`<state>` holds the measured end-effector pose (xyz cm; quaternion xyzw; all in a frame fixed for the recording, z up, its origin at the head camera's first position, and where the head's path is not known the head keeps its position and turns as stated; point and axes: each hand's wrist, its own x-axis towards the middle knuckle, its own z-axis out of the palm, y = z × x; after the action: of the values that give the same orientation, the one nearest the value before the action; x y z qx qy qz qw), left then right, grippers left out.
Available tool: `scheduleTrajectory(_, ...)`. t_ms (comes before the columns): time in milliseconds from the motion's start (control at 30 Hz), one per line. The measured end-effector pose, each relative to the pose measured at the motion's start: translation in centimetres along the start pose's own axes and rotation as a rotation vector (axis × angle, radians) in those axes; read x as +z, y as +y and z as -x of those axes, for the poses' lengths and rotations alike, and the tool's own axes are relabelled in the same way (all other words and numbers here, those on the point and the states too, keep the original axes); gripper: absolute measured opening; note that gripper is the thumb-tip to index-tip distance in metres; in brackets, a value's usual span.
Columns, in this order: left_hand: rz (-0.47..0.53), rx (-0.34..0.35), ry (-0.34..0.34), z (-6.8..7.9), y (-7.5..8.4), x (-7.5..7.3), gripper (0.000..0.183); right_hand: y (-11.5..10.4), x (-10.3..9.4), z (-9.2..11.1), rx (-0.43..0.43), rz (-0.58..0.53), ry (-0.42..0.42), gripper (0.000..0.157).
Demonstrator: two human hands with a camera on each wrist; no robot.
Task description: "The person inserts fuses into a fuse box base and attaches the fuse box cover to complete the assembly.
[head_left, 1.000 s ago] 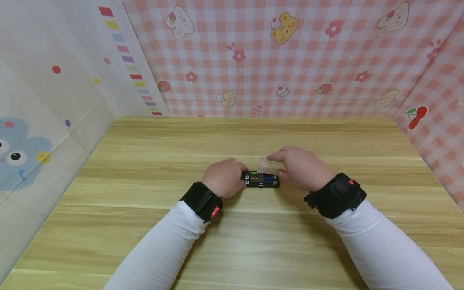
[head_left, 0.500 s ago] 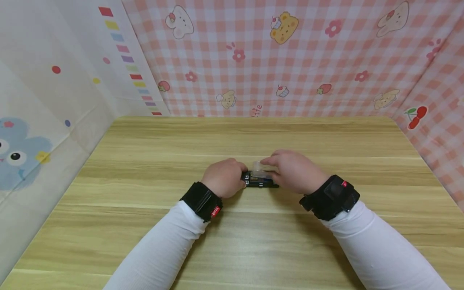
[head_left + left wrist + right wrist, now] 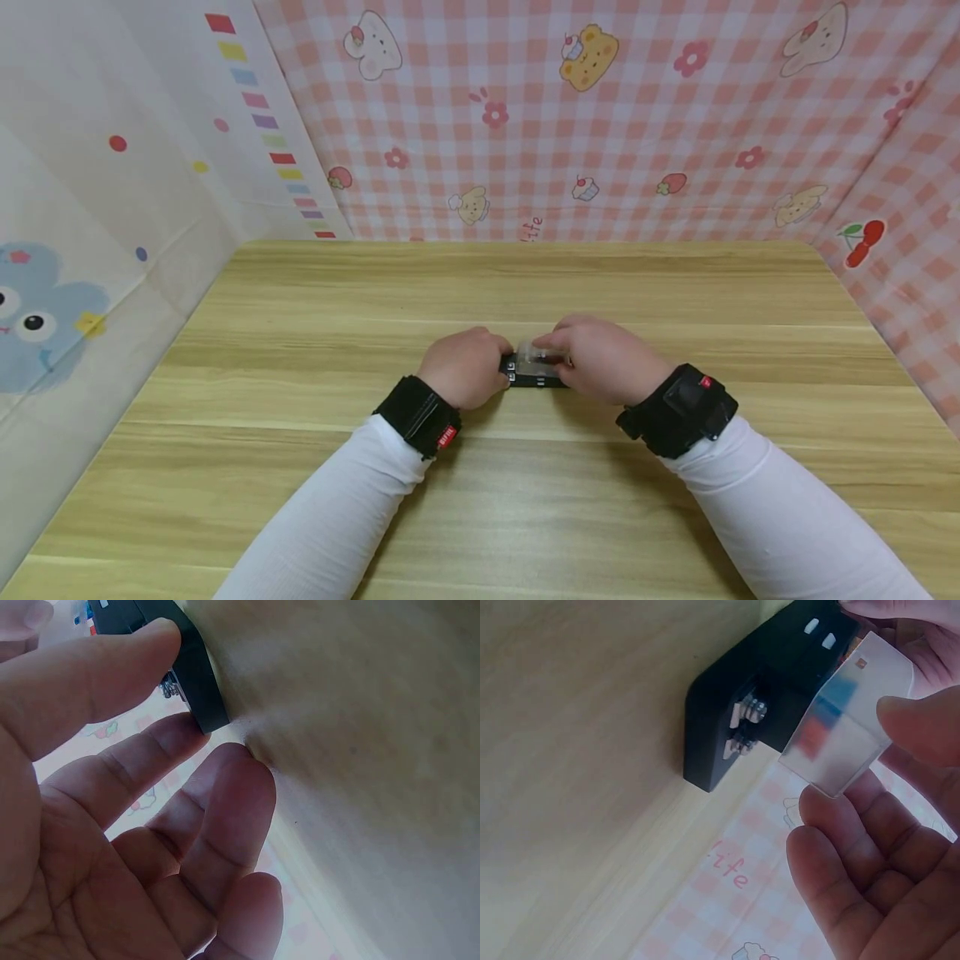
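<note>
With your left hand [image 3: 465,367] gripping the small black plastic box [image 3: 534,375] on the wooden bench [image 3: 480,500], your right hand [image 3: 600,358] pinches the clear plastic cover [image 3: 847,720]; lower it squarely.

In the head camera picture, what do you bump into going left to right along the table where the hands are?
Left wristband → left hand → black box → right hand → right wristband.
</note>
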<state>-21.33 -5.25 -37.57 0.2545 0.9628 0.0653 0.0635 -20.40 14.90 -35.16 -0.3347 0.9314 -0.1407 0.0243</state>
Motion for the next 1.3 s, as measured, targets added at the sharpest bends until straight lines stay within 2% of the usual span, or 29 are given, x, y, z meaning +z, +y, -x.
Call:
scheduleTrajectory(200, 0.013, 0.003, 0.003, 0.1, 0.0, -0.1, 0.020, 0.1, 0.3, -0.1, -0.007, -0.013, -0.008, 0.036)
scheduleTrajectory(433, 0.012, 0.001, -0.006, 0.0, 0.0, -0.2, 0.028, 0.1, 0.5, -0.2, -0.012, -0.020, -0.009, 0.036)
scheduleTrajectory(900, 0.014, -0.015, -0.022, 0.0, 0.1, -0.2, 0.031, 0.3, 0.9, -0.3, -0.019, -0.020, -0.006, 0.038)
scheduleTrajectory(1300, 0.007, -0.013, -0.019, 0.0, 0.0, -0.2, 0.028, 0.0, 1.1, -0.3, 0.012, -0.028, -0.009, 0.036)
